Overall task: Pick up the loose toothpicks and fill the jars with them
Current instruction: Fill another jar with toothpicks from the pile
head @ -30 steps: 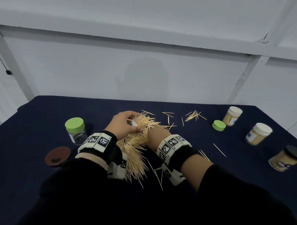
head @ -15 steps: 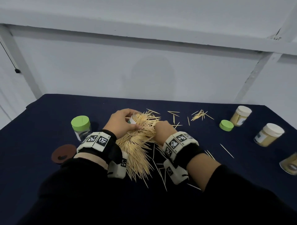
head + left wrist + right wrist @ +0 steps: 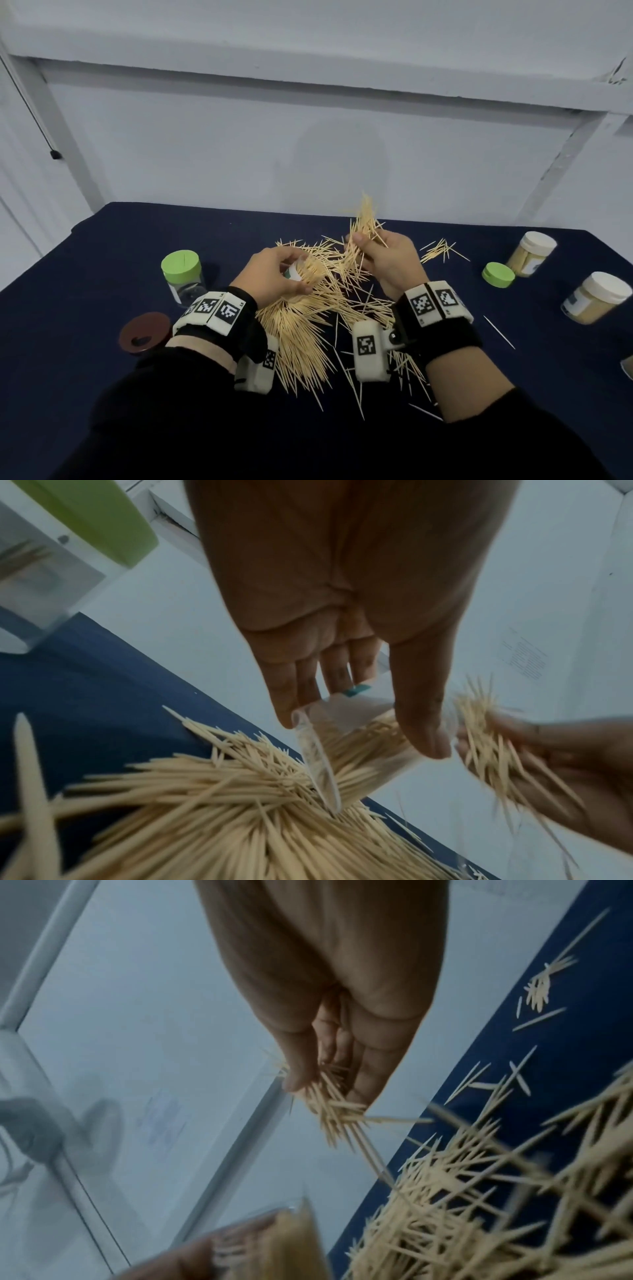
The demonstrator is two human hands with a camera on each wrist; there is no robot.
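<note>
Head view: left hand (image 3: 274, 274) grips tilted clear jar (image 3: 297, 270) over toothpick pile (image 3: 301, 329) on table (image 3: 102, 246) | right hand (image 3: 387, 263) pinches toothpick bundle (image 3: 363, 233) | four other jars, two loose lids.

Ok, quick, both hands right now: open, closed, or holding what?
Left hand: closed around the tilted clear plastic jar.
Right hand: closed on a bunch of pale wooden toothpicks.

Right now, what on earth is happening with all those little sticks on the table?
A person is packing toothpicks into jars. The left hand holds a clear jar tipped on its side at the big pile. The right hand pinches a bunch of toothpicks lifted above the dark blue table. Three filled jars stand at the right; a green-lidded jar waits at the left.
</note>
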